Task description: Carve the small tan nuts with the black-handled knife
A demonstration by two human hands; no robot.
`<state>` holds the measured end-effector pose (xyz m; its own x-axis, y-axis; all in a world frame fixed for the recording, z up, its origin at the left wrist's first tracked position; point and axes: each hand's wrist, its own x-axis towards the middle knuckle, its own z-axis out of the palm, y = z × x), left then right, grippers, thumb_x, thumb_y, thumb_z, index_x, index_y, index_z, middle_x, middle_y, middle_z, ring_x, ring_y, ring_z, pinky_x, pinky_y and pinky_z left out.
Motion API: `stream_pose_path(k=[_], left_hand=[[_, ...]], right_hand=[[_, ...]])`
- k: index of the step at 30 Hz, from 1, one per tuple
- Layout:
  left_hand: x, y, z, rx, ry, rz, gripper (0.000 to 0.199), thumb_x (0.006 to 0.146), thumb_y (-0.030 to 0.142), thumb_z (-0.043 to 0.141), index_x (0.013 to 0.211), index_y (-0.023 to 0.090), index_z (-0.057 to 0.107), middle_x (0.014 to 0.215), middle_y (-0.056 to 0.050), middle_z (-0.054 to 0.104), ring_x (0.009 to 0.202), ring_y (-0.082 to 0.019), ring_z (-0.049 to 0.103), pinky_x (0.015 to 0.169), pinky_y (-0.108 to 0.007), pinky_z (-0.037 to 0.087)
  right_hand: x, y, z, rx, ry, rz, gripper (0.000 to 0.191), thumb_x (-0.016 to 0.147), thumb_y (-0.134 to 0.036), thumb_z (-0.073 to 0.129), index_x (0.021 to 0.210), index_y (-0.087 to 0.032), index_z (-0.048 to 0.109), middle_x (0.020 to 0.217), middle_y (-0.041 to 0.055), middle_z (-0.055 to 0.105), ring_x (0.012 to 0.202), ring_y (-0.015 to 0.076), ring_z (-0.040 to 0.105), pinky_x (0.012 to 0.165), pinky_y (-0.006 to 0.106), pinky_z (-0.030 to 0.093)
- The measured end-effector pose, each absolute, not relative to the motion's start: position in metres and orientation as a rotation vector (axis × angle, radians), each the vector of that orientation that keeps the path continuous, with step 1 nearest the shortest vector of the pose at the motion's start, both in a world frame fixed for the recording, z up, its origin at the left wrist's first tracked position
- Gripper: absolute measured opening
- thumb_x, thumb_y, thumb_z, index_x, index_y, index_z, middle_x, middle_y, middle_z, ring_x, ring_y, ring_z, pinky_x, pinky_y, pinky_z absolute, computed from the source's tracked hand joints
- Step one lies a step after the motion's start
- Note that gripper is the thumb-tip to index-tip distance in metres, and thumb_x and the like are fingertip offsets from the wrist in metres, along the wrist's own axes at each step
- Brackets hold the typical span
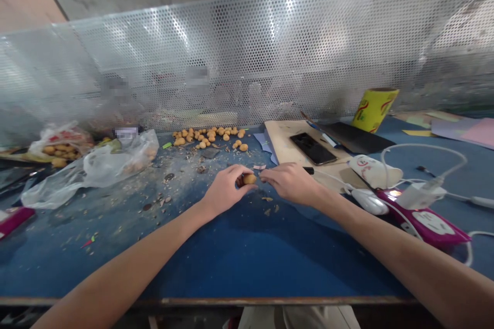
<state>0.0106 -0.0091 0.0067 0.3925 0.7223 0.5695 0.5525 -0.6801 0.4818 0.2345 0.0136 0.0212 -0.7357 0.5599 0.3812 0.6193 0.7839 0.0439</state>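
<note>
Left hand (226, 191) gripping smooth round golden fruit (249, 179), right hand (289, 183) curled beside it, grip unclear

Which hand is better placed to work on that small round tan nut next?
Probably the right hand: it holds a black-handled tool close beside the nut, while the left hand is already pinching the nut.

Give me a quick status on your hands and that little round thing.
Left hand pinching a small round fruit. Right hand beside it, black handle poking from its grip. Scraps scattered on the blue tabletop.
</note>
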Motion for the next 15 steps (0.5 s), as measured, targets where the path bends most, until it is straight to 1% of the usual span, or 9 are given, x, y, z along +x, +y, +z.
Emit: stream_pose_path(k=[5, 7, 12, 15], left_hand=[[0.014, -0.014, 0.010, 2.282, 1.091, 1.150, 0.029, 0.080, 0.036, 0.072, 0.104, 0.021, 0.068, 0.095, -0.003, 0.071, 0.079, -0.016, 0.065, 0.075, -0.029, 0.056], [0.015, -0.014, 0.010, 2.191, 1.087, 1.137, 0.030, 0.079, 0.038, 0.072, 0.104, 0.020, 0.069, 0.094, -0.003, 0.072, 0.079, -0.016, 0.066, 0.075, -0.029, 0.056], [0.017, -0.017, 0.010, 2.009, 1.062, 1.050, 0.034, 0.081, 0.042, 0.069, 0.105, 0.019, 0.069, 0.094, -0.005, 0.072, 0.082, -0.019, 0.067, 0.077, -0.031, 0.056], [0.017, -0.019, 0.012, 1.947, 1.057, 1.025, 0.035, 0.081, 0.042, 0.068, 0.106, 0.018, 0.068, 0.096, -0.006, 0.072, 0.085, -0.019, 0.067, 0.079, -0.032, 0.056]], right_hand=[[0.237, 0.015, 0.022, -0.796, -2.586, -0.176, 0.024, 0.092, -0.016, 0.041, 0.094, -0.019, 0.065, 0.072, 0.0049, 0.067, 0.060, 0.0145, 0.053, 0.059, 0.027, 0.029], [0.237, 0.014, 0.023, -0.793, -2.562, -0.056, 0.023, 0.092, -0.016, 0.041, 0.092, -0.019, 0.064, 0.073, 0.0044, 0.066, 0.060, 0.0140, 0.053, 0.059, 0.026, 0.030], [0.235, 0.010, 0.028, -0.768, -2.505, 0.372, 0.026, 0.097, -0.020, 0.037, 0.083, -0.018, 0.059, 0.074, 0.0010, 0.062, 0.058, 0.0110, 0.048, 0.061, 0.023, 0.035], [0.234, 0.009, 0.032, -0.755, -2.475, 0.492, 0.031, 0.098, -0.023, 0.034, 0.077, -0.018, 0.056, 0.071, 0.0001, 0.058, 0.059, 0.0112, 0.046, 0.063, 0.023, 0.036]])
